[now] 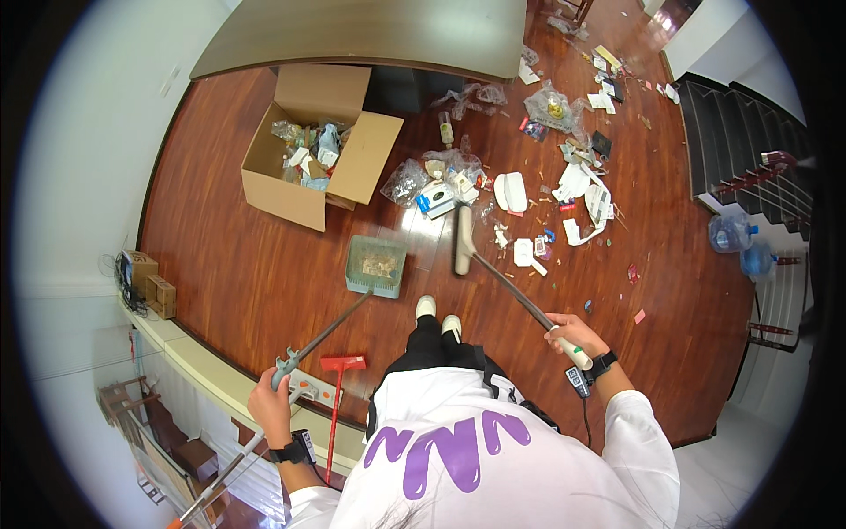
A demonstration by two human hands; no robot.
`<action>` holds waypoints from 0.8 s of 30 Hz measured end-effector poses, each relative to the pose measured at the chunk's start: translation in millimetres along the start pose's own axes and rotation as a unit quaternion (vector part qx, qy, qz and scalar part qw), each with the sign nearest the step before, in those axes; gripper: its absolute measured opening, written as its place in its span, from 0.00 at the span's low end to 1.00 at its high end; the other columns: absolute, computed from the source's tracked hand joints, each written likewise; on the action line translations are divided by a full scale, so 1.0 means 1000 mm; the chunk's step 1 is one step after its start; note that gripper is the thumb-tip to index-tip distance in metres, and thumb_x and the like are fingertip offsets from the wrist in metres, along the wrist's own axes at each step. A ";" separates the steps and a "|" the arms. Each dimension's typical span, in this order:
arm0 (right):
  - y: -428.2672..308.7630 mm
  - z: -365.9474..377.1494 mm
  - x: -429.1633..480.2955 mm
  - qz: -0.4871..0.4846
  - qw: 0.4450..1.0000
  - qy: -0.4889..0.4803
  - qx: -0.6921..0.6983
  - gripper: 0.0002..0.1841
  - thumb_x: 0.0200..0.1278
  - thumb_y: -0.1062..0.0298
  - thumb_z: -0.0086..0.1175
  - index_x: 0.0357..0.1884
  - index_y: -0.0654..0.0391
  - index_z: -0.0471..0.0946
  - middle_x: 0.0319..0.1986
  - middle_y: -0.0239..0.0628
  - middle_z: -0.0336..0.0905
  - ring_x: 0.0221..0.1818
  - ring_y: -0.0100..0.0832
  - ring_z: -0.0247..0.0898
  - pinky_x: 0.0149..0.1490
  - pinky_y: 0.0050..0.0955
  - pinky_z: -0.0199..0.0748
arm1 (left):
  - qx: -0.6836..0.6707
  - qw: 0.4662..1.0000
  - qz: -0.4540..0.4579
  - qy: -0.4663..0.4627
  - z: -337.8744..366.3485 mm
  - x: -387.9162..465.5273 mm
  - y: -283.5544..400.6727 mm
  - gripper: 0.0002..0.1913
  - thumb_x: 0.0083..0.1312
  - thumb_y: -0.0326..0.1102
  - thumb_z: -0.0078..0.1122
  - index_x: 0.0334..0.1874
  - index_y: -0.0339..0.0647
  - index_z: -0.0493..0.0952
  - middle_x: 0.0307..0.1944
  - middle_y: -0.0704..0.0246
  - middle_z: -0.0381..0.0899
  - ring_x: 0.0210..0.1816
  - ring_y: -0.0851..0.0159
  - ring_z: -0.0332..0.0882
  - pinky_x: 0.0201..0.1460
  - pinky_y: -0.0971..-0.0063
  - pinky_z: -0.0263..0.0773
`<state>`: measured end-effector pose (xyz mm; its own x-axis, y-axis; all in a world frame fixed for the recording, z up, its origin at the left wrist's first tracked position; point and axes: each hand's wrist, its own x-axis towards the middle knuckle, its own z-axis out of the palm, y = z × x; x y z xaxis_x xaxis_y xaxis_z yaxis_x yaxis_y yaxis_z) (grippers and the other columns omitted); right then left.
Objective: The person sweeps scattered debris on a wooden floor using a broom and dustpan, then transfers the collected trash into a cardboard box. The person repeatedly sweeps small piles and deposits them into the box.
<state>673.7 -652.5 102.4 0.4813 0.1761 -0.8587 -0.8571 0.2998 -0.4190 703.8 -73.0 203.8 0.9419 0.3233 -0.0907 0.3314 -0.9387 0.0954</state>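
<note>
My left hand [269, 400] is closed around the handle end of a long-handled dustpan [377, 264], whose pale green pan is low at the wooden floor and has some debris in it. In my right hand [576, 336] is the handle of a broom [464, 241]; its beige head lies left of scattered litter. Close above the broom head are a white and blue box [435, 200] and crumpled clear plastic [404, 182]. An open cardboard box [284, 206], partly filled with mixed rubbish, stands beyond the dustpan. White foam pieces [510, 192] lie right of the broom head.
A table [370, 33] stands at the top. More litter, including a plastic bag [552, 109], spreads over the right floor. A red squeegee [342, 364] is by the low ledge at left. Large water bottles [729, 233] stand beside the dark stairs [733, 145].
</note>
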 end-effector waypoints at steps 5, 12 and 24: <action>-0.049 0.041 0.082 -0.057 0.992 -0.104 0.030 0.24 0.65 0.80 0.54 0.64 0.60 0.69 0.26 0.27 0.69 0.22 0.19 0.65 0.24 0.20 0.61 | 0.004 1.000 -0.019 -0.019 0.018 0.029 0.003 0.16 0.60 0.43 0.70 0.47 0.45 0.84 0.33 0.54 0.85 0.37 0.44 0.82 0.38 0.54 0.74; -0.115 0.111 0.292 -0.016 0.969 -0.181 0.170 0.34 0.66 0.80 0.54 0.72 0.60 0.54 0.27 0.33 0.71 0.24 0.22 0.68 0.26 0.20 0.66 | -0.009 0.999 -0.009 -0.040 0.045 0.093 0.047 0.15 0.59 0.42 0.71 0.46 0.46 0.84 0.34 0.56 0.85 0.37 0.45 0.83 0.37 0.55 0.75; -0.127 0.065 0.312 0.020 0.975 -0.109 0.191 0.21 0.67 0.80 0.53 0.61 0.58 0.68 0.29 0.35 0.72 0.23 0.21 0.68 0.24 0.18 0.67 | 0.029 0.990 0.101 -0.093 0.051 0.202 0.123 0.14 0.57 0.40 0.72 0.44 0.45 0.83 0.32 0.60 0.86 0.33 0.50 0.84 0.35 0.59 0.76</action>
<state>944.9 -574.2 -93.2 0.5128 0.3772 -0.7712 -0.7649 0.6087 -0.2108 932.2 -128.7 146.8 0.9609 0.1051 -0.2562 0.1277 -0.9891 0.0735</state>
